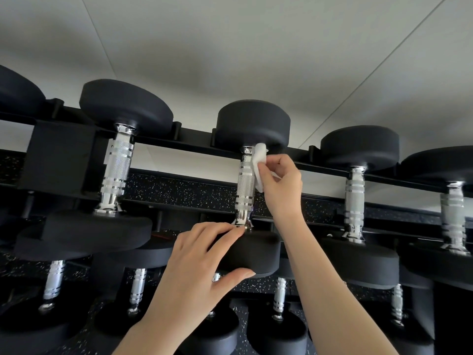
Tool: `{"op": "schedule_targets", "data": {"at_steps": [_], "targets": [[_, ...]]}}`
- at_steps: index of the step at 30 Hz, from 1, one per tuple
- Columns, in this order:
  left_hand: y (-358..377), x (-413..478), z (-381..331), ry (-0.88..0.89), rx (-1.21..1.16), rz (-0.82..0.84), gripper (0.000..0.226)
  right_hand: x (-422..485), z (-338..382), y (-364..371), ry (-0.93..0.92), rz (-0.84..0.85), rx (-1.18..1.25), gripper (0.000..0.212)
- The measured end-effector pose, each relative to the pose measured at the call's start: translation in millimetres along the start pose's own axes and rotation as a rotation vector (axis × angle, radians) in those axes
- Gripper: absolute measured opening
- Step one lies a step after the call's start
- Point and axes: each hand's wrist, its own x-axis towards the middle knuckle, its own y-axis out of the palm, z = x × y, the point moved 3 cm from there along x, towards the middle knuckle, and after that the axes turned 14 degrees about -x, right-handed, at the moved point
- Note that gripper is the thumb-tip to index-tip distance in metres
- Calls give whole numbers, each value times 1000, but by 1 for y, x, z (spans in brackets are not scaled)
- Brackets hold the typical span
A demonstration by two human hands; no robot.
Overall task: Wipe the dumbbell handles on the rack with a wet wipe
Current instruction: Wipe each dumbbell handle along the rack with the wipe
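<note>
a folded white wet wipe is pressed against the upper right side of the middle dumbbell's knurled chrome handle, just below its far weight head, on the top tier of a black rack. the right hand, to the right of that handle, pinches the wipe between thumb and curled fingers. in front of the handle, the left hand grasps the near weight head, fingers laid over its top edge by the handle's flared base and the thumb hooked under its lower rim. to the left of the handle a larger dumbbell lies on the same tier, and to its right sit two more dumbbells, all with black round heads and chrome grips. below the handle, a lower tier holds more dumbbells over dark speckled flooring. beyond the handle rises a plain pale wall.
</note>
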Motion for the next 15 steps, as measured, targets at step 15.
{"op": "schedule_targets", "data": {"at_steps": [15], "targets": [[0, 1, 0, 8, -20, -5, 54, 8, -11, 16, 172, 412, 572, 22]]}}
